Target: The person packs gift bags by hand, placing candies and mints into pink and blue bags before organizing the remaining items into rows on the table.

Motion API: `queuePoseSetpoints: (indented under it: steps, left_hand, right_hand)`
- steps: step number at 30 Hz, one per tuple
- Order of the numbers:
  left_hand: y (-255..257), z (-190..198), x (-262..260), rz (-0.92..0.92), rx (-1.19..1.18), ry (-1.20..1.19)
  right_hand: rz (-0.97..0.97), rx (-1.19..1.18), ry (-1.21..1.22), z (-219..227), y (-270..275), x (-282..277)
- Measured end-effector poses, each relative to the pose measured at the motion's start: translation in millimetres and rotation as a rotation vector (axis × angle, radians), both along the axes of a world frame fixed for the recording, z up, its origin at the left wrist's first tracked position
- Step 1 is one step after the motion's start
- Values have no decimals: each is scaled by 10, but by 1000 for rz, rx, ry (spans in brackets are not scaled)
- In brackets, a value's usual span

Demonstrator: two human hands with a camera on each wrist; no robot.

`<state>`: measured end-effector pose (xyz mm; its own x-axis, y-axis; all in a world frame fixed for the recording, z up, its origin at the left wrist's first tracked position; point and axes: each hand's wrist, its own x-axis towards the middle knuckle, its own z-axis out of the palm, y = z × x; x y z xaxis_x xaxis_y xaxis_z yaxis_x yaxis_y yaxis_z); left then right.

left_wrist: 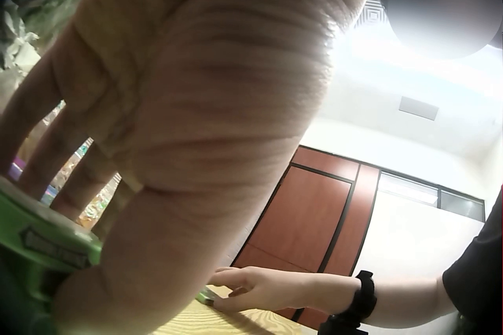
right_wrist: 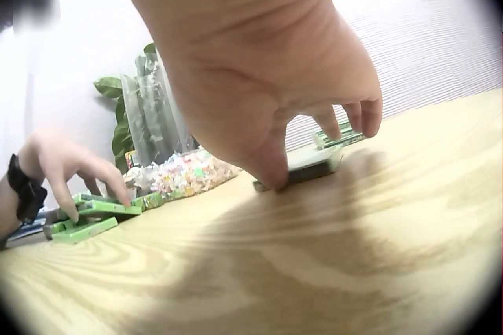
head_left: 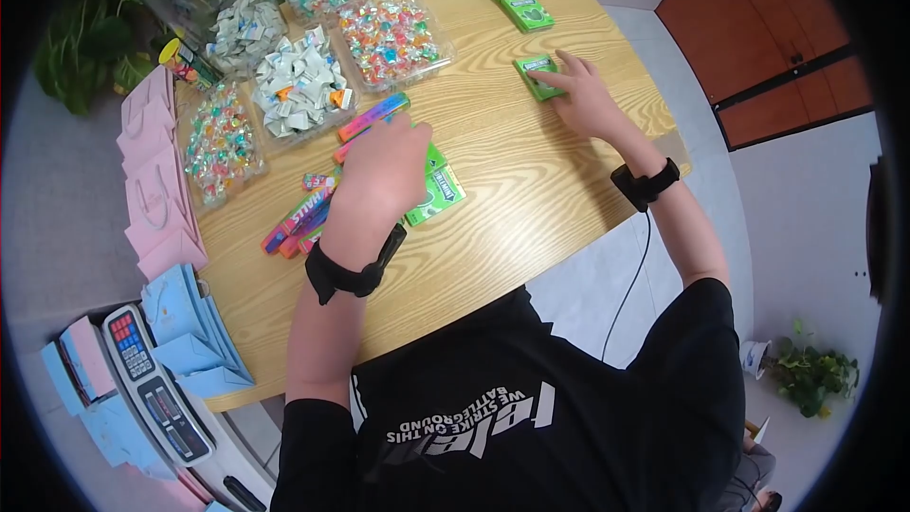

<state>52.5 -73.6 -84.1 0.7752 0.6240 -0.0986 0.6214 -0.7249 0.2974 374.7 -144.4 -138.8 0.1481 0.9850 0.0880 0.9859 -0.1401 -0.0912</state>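
Observation:
Several green packs [head_left: 438, 197] lie on the table, partly covered by the left hand [head_left: 387, 166]. Its thumb and fingers grip a green pack [left_wrist: 47, 245] in the left wrist view; in the right wrist view that pack [right_wrist: 108, 208] sits tilted on others. Under the right hand [head_left: 592, 104] is a single green pack [head_left: 538, 79] flat on the table. The right thumb is at the near edge of this pack [right_wrist: 310, 168], with the fingers bent down around its far side. Two more green packs [head_left: 527, 13] lie farther back. Colourful stick packs [head_left: 301, 216] are beside the left hand.
Trays of wrapped candies [head_left: 393, 38] and white packets [head_left: 301, 85] stand at the back left. Pink bags [head_left: 156, 199], blue bags [head_left: 194, 332] and a scale [head_left: 156, 389] are along the left side. A cable [head_left: 633, 289] hangs from the right wrist.

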Motion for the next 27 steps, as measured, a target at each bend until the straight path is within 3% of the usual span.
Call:
queuePoseSetpoints:
  steps: [2, 4, 8, 11, 18, 20, 24, 27]
  left_hand:
    - [20, -24, -2, -4, 3, 2]
    - [25, -23, 5, -9, 7, 3]
    - [-9, -27, 28, 3, 24, 25]
    - [-12, -17, 17, 8, 32, 21]
    - [-35, 10, 29, 29, 12, 34]
    - [-18, -9, 6, 15, 17, 28]
    - [35, -24, -25, 0, -10, -7]
    - [12, -10, -11, 14, -4, 12]
  right_hand:
    - [26, 34, -94, 44, 46, -10]
    - [-130, 31, 197, 125, 76, -105]
    - [-208, -14, 121, 266, 110, -294]
    - [-129, 65, 163, 294, 228, -196]
    - [-297, 441, 228, 414, 881, 77]
    - [-428, 284, 238, 289, 1044, 184]
    - [-386, 150, 99, 91, 1151, 186]
    - [-409, 71, 79, 181, 1187, 122]
